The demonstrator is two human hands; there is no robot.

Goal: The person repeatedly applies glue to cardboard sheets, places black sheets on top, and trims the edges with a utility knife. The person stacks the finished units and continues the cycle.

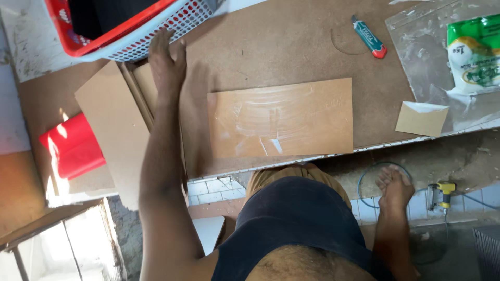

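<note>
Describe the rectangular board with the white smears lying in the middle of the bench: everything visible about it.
The board is a flat, thin rectangle, light brown, like fibreboard or cardboard. It lies long side left to right on the darker brown bench top, its near edge close to the bench's front edge. Streaky white smears, perhaps glue, cover much of its face, thickest near the lower middle. Nothing rests on it; neither hand touches it.

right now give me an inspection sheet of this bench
surface: brown hardboard bench top, scuffed
job's things: rectangular board smeared with white glue; stacked cardboard panels under the left hand
clutter: utility knife, glue bag on a plastic sheet, small card scraper, red sheet, red and white baskets
grippers: left hand open, reaching over panels; right hand not in view
cables: hose to a nail gun on the floor
surroundings: tiled floor, bare foot
</note>
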